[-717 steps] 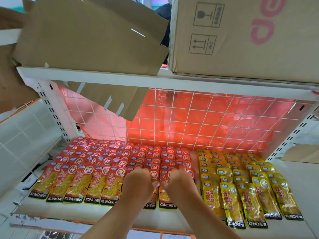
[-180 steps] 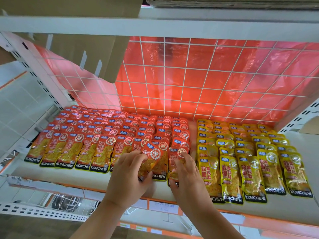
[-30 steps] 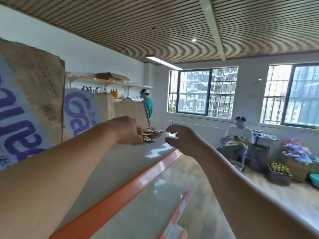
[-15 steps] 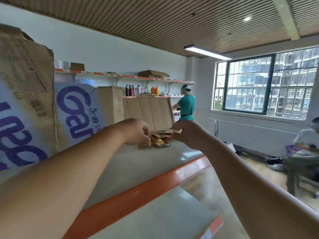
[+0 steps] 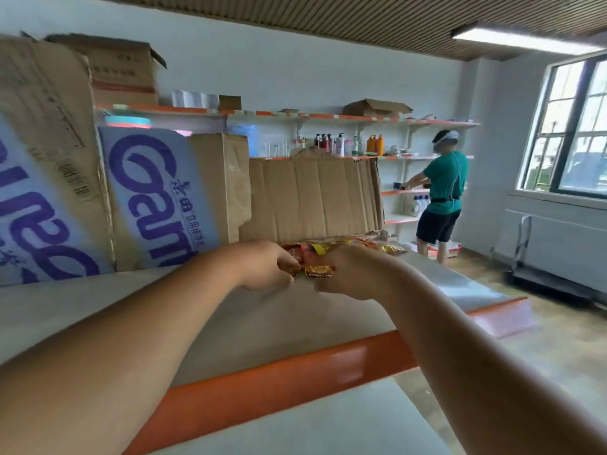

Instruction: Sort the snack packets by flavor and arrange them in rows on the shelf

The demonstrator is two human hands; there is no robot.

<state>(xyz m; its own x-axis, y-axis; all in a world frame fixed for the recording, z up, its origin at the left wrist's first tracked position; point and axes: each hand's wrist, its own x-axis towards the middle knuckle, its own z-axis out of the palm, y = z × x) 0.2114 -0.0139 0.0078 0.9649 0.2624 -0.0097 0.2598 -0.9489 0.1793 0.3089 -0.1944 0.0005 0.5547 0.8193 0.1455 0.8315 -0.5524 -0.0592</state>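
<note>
On the top shelf [image 5: 295,323], just before the cardboard boxes [image 5: 157,192], lies a loose heap of snack packets [image 5: 348,243], and the left hand [image 5: 262,267] and right hand [image 5: 348,274] each pinch some at its near edge, so this seems to be the gathering step, and next they must be lifted away and sorted by flavor.

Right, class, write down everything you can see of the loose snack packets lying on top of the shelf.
The snack packets are small, flat, glossy pouches, red and yellow mixed, lying in a loose overlapping heap on the pale shelf top, just in front of a creased cardboard sheet. One near packet shows a dark band with blurred lettering. The left hand and right hand grip packets at the heap's near end. Their number cannot be told.
</note>
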